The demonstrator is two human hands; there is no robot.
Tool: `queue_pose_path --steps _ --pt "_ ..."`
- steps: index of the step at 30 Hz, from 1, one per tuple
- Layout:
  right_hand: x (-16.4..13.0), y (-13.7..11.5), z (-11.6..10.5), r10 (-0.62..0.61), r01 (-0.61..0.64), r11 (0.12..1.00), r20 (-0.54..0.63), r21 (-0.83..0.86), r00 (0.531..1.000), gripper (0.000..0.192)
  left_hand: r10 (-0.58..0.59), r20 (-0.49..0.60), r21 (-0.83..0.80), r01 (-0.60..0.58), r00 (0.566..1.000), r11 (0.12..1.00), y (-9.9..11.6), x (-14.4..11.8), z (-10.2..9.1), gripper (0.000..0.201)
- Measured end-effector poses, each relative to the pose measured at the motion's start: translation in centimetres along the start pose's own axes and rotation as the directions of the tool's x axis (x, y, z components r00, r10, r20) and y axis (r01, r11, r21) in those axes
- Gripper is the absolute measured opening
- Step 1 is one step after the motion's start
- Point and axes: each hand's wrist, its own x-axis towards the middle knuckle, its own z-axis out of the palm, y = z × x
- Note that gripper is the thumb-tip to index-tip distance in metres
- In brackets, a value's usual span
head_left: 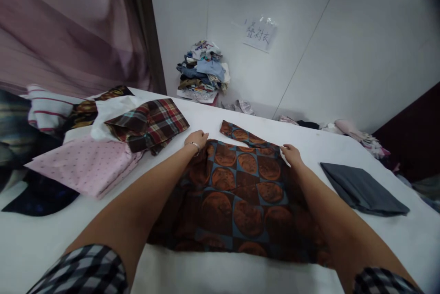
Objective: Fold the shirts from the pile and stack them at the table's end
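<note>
Both arms reach straight out over the white bench. The left hand lies palm-down, fingers together, on the far left edge of a brown circle-patterned shirt; the right hand presses its far right edge, fingertips hidden in the fabric, so a pinch cannot be told. The shirt's near hem is partly covered by the forearms. Left lie a plaid shirt and pink dotted cloth; right, a folded grey garment.

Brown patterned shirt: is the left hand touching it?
Touching. The head view shows the left hand resting palm-down on the far left edge of the brown patterned shirt.
</note>
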Motion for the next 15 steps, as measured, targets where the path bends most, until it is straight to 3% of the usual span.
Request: queue_pose_path --steps 3,5,9,13,15 --pt "-0.4 0.5 -0.1 0.003 0.001 0.998 0.067 -0.061 0.998 0.047 0.012 0.039 0.012 -0.013 0.999 1.0 -3.0 -0.8 0.0 0.054" --pt "-0.8 0.5 0.1 -0.023 0.05 0.98 0.14 -0.192 0.99 0.05 0.057 0.083 0.011 -0.058 0.995 0.998 -4.5 -1.9 -0.2 0.051" --pt "-1.5 0.8 0.7 -0.096 0.229 0.855 0.292 -0.466 0.952 0.035 0.173 0.165 0.006 -0.176 0.971 0.984 -5.7 -4.7 -0.1 0.049" --pt "-1.3 2.1 0.3 -0.131 0.179 0.87 0.135 -0.46 0.982 0.037 0.138 0.149 0.037 -0.145 0.979 0.989 -6.1 -5.4 -0.3 0.026" --pt "-1.0 3.1 -0.1 -0.111 0.121 0.901 0.049 -0.417 0.993 0.039 0.064 0.083 0.04 -0.068 0.994 0.997 -6.8 -4.6 -1.0 0.027"
